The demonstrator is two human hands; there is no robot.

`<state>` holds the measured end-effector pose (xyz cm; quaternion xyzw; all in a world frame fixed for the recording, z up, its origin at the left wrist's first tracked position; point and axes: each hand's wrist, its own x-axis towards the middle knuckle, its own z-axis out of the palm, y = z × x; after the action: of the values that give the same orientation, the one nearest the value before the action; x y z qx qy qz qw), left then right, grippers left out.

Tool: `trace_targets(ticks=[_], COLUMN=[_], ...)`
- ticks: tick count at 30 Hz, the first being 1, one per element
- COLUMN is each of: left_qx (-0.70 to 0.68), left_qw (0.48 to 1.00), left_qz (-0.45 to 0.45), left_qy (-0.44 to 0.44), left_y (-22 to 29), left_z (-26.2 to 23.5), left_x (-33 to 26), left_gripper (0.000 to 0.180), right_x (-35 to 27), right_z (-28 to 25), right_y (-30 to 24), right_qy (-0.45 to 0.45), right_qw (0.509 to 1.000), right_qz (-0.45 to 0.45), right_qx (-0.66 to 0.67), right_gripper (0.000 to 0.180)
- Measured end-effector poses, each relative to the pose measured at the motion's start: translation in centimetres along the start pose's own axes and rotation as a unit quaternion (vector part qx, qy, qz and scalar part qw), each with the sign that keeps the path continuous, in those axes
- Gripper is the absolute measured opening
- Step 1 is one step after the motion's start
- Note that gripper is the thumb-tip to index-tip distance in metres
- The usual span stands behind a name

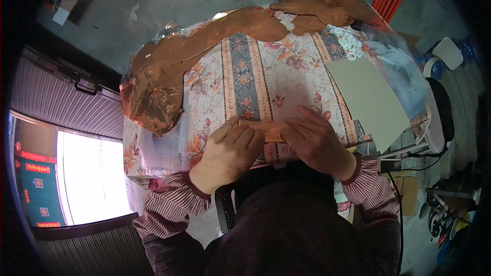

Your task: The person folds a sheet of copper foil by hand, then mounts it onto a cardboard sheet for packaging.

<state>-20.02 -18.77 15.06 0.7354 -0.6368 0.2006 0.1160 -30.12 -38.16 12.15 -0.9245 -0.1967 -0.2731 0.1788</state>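
A small flat copper-brown strip (273, 132) spans the gap between my hands, just above the near edge of the table. My left hand (227, 154) is closed on its left end, fingers curled over it. At the right end, my right hand (318, 140) pinches the strip with thumb and bent fingers, while an upper finger looks stretched out. The fingers hide both ends of the strip. Beneath it lies a floral tablecloth (207, 84).
Crinkled copper-coloured film (220, 33) curves along the far and left table edges. To the right are a pale grey-green sheet (369, 99), a heap of small white pieces (348, 42) and clear plastic (401, 71). More clear plastic (162, 148) lies at the left. A chair (441, 115) stands beyond.
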Motion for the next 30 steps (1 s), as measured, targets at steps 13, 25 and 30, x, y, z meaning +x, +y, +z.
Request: trace_targets(ticks=[13, 25, 30], left_qx=[-0.772, -0.789, -0.805], left_qw=[0.522, 0.324, 0.283], left_qz=[-0.339, -0.478, -0.470], left_qy=[0.127, 0.209, 0.227], left_y=[0.5, 5.1, 5.3], left_z=[6.1, 7.8, 8.0], left_x=[-8.0, -3.7, -4.1], left_gripper=[0.066, 0.038, 0.043], right_x=[-3.4, -3.5, -4.7], right_z=[3.6, 5.3, 5.8], right_y=[1.6, 1.5, 1.3], right_qy=[-0.024, -0.041, 0.007], right_qw=[0.826, 0.763, 0.752], right_qz=[0.371, 0.416, 0.411], right_qx=[0.424, 0.493, 0.516], right_gripper=[0.021, 0.025, 0.022])
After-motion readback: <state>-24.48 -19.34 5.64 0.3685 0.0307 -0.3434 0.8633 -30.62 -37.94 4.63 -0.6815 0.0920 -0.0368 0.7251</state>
